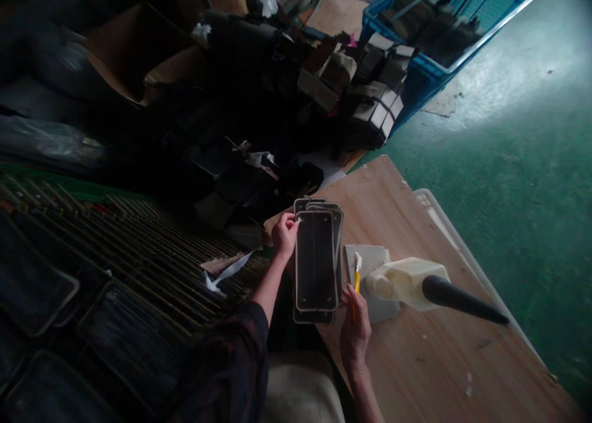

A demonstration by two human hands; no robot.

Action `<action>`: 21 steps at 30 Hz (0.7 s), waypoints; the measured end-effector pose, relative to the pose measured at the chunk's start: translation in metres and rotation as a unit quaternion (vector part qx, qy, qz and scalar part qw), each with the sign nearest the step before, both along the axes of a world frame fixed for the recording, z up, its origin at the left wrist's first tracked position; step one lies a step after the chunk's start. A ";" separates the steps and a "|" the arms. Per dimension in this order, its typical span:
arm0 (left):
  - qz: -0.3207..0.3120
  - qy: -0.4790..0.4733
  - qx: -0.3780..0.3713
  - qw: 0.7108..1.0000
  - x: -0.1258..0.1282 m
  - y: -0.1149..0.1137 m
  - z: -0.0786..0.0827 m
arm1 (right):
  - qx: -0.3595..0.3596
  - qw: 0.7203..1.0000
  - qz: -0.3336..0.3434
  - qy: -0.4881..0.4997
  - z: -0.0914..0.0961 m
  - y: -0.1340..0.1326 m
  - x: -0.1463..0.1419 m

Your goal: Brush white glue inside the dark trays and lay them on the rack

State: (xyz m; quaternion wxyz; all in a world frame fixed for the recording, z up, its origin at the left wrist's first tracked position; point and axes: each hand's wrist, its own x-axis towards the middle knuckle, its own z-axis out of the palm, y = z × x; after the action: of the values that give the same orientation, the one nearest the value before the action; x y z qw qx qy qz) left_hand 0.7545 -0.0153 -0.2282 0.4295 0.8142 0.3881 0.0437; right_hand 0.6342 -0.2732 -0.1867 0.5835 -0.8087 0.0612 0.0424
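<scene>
A small stack of dark rectangular panels (315, 262) with pale rims lies at the left edge of the wooden board, slightly askew. My left hand (284, 235) pinches the upper left corner of the top panel, where a small whitish bit shows at the fingertips. In my right hand (355, 330) is a brush (357, 278) with a yellow handle, its pale bristles pointing up and away from me. That hand is just right of the stack's lower corner. Beside the brush, a grey sheet (370, 253) lies under a cream plastic bottle (411, 281) with a long black nozzle.
The wooden board (444, 330) spreads to the right. On the left is a slatted rack (185, 275) with more dark panels (134, 330). Bundled grey pieces (377, 111), an open cardboard box (139, 53) and a blue crate (444, 71) stand beyond on a green floor.
</scene>
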 end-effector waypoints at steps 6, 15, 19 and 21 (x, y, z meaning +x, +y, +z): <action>-0.034 -0.001 0.005 0.999 0.006 0.000 0.002 | -0.033 0.998 0.037 -0.042 -0.013 0.001 0.003; -0.042 0.007 0.012 0.999 0.007 0.003 -0.011 | -0.121 0.988 0.091 -0.018 -0.046 0.005 -0.007; -0.036 -0.004 -0.030 0.999 0.007 0.006 -0.018 | -0.141 0.985 0.089 -0.030 -0.047 0.006 -0.007; -0.031 -0.012 -0.062 0.998 0.007 0.007 -0.020 | -0.150 0.984 0.085 -0.038 -0.048 0.007 -0.008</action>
State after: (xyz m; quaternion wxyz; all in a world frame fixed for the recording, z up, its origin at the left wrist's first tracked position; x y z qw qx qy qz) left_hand 0.7617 -0.0087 -0.2484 0.4850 0.7971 0.3593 0.0163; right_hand 0.6266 -0.2666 -0.2348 0.4515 -0.8904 -0.0249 0.0513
